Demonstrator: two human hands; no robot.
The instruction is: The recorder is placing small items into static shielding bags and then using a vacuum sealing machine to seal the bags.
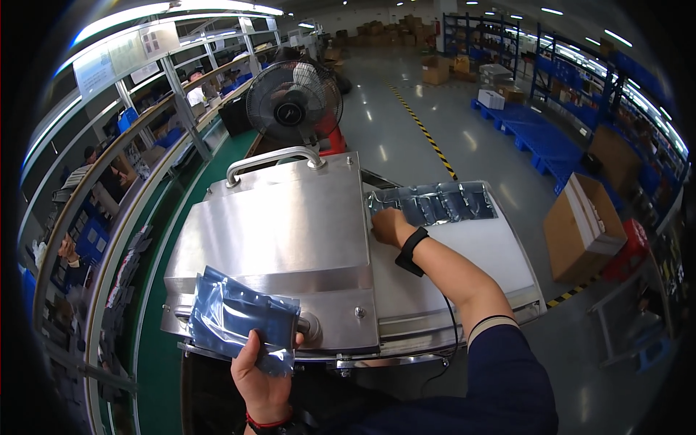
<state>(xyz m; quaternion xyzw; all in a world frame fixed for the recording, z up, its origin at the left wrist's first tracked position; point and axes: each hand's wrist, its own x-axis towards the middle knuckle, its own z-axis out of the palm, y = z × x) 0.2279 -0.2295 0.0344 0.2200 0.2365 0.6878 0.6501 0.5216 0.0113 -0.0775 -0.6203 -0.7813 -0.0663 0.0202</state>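
My left hand [262, 377] grips a small stack of shiny blue-grey anti-static bags [243, 315], thumb on top, in front of a steel chamber machine. On the machine's white work surface [464, 254], a row of several filled anti-static bags [435, 203] lies side by side along the far edge. My right hand [391, 226] reaches to the left end of that row, close against the machine's lid. Its fingers are curled down by the leftmost bag, and the fingertips are hidden. A black band circles my right wrist.
The steel lid [283, 225] with its tubular handle [272, 161] stands left of the work surface. Behind it is a black fan [293, 109]. A dark cable [453, 326] hangs over the front edge. A cardboard box [580, 232] and blue pallets [533, 138] stand on the right.
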